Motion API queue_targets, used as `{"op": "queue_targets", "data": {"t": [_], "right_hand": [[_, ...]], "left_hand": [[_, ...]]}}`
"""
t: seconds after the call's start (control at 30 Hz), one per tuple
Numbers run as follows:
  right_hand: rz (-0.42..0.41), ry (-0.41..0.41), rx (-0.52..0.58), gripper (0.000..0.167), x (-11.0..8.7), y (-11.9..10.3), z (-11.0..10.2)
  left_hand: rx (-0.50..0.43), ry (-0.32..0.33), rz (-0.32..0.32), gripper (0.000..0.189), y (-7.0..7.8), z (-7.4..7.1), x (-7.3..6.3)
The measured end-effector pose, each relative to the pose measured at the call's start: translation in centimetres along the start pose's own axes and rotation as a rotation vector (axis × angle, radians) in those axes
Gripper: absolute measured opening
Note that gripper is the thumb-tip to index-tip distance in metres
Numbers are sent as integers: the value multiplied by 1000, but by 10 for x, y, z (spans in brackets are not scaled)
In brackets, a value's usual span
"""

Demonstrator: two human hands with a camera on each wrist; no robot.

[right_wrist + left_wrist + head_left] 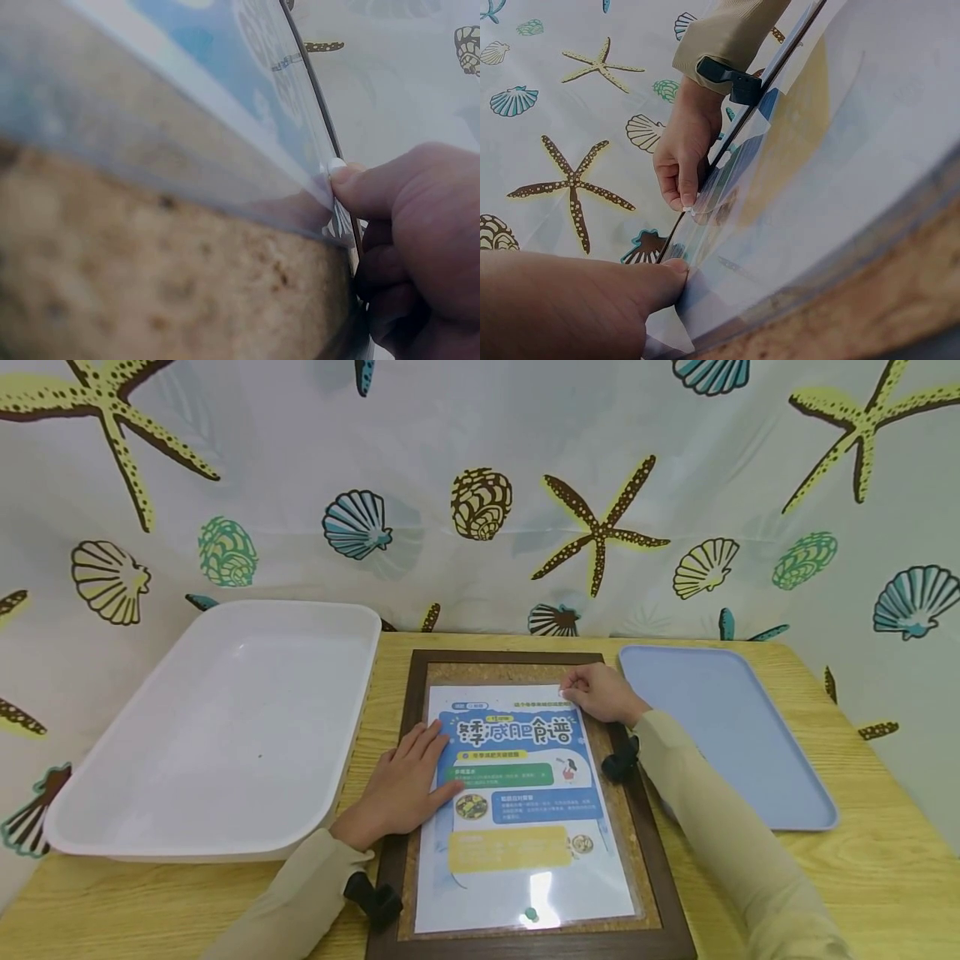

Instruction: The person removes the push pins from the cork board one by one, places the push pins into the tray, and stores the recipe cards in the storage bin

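Note:
A laminated poster (517,893) with blue, green and yellow panels lies on a dark-framed cork board (487,672). My left hand (401,785) rests on the poster's left edge, its fingers straight and thumb spread inward. At the poster's upper right corner, my right hand (600,692) pinches a small white push pin (337,163) between thumb and curled fingers. Its tip is hidden against the corner. Across the poster in the left wrist view, the right hand (684,154) shows at the far end. A small green pin (531,912) sits near the poster's bottom edge.
A large white tray (217,735) stands left of the board, close to the left forearm. On the right lies a shallow light-blue tray (750,743), partly under the right sleeve. Everything sits on a wood-grain table (885,860) before a seashell-print curtain (450,435).

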State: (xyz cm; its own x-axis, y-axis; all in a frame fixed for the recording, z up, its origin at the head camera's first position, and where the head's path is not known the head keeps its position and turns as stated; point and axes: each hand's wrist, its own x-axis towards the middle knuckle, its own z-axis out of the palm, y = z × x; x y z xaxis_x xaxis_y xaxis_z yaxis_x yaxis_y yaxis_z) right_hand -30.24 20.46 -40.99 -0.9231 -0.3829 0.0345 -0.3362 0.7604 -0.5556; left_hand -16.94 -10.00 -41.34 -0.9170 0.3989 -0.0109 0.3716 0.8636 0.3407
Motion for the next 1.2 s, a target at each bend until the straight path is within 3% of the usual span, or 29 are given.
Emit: {"op": "queue_targets", "data": {"t": [1.2], "right_hand": [[11, -16, 5, 12, -1, 0, -1]], "left_hand": [[-3, 13, 10, 70, 0, 1, 0]]}}
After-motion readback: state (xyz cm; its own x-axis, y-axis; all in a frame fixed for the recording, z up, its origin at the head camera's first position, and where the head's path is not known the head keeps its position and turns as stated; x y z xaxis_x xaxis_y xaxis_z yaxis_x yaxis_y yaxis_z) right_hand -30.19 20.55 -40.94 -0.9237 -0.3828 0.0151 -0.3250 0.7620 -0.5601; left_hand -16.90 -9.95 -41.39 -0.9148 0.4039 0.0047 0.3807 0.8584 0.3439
